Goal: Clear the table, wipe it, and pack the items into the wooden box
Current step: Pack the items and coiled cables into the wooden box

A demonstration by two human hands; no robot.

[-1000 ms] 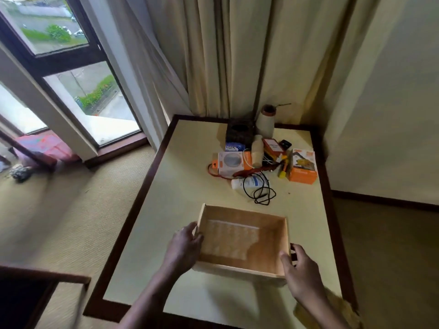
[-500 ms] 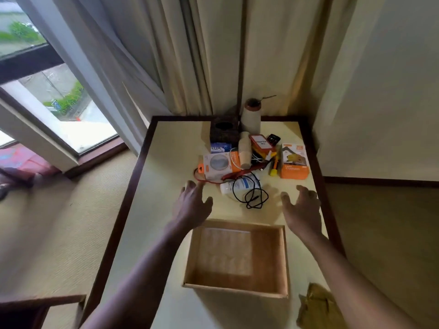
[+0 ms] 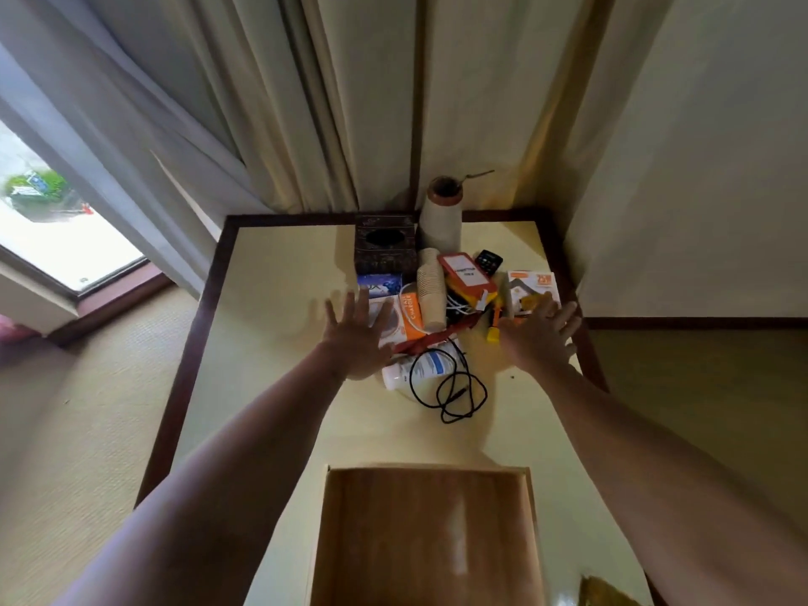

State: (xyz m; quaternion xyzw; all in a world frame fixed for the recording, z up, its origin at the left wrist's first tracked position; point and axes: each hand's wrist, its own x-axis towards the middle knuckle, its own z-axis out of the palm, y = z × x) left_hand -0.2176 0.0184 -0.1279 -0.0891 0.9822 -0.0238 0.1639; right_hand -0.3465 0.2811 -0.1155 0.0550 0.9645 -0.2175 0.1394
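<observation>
An empty wooden box (image 3: 426,535) sits on the cream table (image 3: 280,343) at its near edge. Further back lies a pile: an orange-and-white charger box (image 3: 404,319), a stack of paper cups (image 3: 430,290), a red-framed card (image 3: 465,271), an orange carton (image 3: 531,290), a white bottle (image 3: 419,369) and a coiled black cable (image 3: 457,393). My left hand (image 3: 358,338) hovers with fingers spread over the charger box. My right hand (image 3: 540,336) is spread in front of the orange carton. Neither hand holds anything.
A dark tissue box (image 3: 384,249) and a tall white vase (image 3: 441,214) stand at the table's far edge against the curtains (image 3: 306,102). A wall is close on the right. A yellow-brown cloth (image 3: 605,592) lies at the near right corner. A window (image 3: 48,220) is left.
Both hands let go of the wooden box and reached forward to the pile, fingers spread. The view moved closer to the table, so the box now lies at the bottom edge.
</observation>
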